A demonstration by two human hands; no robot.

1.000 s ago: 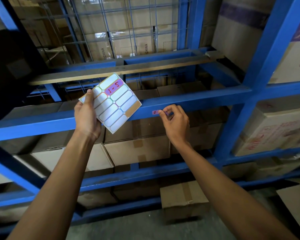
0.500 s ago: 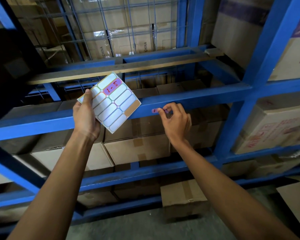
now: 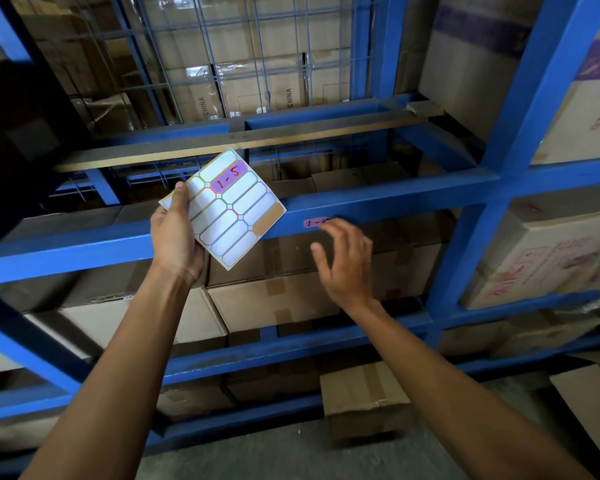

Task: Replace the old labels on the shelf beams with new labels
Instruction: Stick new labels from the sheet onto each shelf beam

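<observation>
right hand (image 3: 343,261) fingers spread | just below pink label (image 3: 313,223) on blue beam (image 3: 395,202)

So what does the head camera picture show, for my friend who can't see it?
A person's right hand reaches open-fingered toward a pink label stuck on a blue shelf beam. The left hand holds a label sheet with one purple sticker marked "1-5". Cardboard boxes fill the shelves.

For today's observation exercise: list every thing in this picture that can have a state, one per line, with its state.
Label sheet: held tilted, one written sticker left, one slot peeled bare.
Pink label: stuck on the blue beam, partly hidden by fingertips.
Left hand: gripping the sheet.
Right hand: open, holding nothing.
Cardboard boxes: closed, taped.
</observation>
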